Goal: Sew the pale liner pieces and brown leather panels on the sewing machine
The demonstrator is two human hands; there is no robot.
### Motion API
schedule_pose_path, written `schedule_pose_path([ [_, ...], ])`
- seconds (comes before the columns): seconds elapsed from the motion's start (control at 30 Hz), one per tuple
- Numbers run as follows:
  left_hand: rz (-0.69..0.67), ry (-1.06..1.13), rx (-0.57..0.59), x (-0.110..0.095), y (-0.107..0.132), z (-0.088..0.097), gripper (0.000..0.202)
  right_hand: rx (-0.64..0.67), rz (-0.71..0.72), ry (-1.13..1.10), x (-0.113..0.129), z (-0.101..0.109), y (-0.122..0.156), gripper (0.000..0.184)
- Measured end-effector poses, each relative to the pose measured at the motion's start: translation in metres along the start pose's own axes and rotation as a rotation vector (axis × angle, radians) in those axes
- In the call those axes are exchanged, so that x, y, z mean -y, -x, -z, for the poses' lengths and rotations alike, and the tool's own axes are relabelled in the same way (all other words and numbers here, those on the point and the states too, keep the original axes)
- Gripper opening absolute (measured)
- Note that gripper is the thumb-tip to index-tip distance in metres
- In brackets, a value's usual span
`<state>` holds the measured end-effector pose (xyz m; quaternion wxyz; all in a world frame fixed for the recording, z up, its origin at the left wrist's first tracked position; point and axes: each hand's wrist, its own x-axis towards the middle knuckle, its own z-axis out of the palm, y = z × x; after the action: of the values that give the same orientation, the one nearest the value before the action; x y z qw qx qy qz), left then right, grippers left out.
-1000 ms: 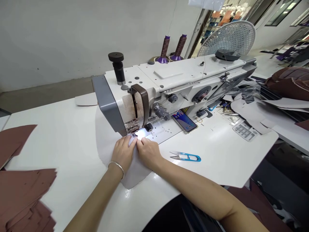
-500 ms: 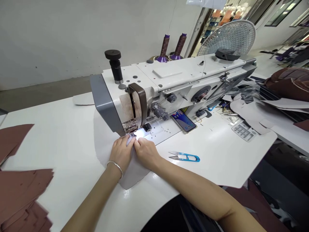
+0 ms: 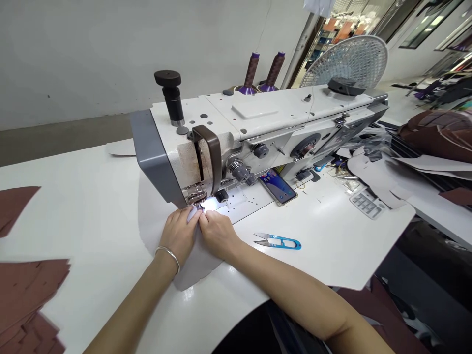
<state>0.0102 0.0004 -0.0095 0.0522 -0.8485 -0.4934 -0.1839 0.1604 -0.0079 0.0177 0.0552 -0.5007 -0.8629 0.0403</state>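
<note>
Pale sheet (image 3: 195, 269) pinched by both hands (image 3: 217, 235), just below presser foot (image 3: 195, 196).

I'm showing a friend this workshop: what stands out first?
A large white sewing machine fills the table's middle, its lit foot right beside the left hand and right hand, which rest on a pale sheet. Blue snips lie right of the hands, and brown cut pieces sit at the table's left edge.

A thin silver bangle (image 3: 170, 256) circles the bare left wrist (image 3: 164, 268).
</note>
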Motion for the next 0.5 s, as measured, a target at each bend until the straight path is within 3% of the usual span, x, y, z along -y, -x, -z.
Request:
schedule_pose_path([
  [0.5,-0.005,-0.049,-0.018,-0.0026,0.0014,0.0058,0.042,0.036,-0.058,0.001,0.0045,0.0040,0.0015,0.025],
])
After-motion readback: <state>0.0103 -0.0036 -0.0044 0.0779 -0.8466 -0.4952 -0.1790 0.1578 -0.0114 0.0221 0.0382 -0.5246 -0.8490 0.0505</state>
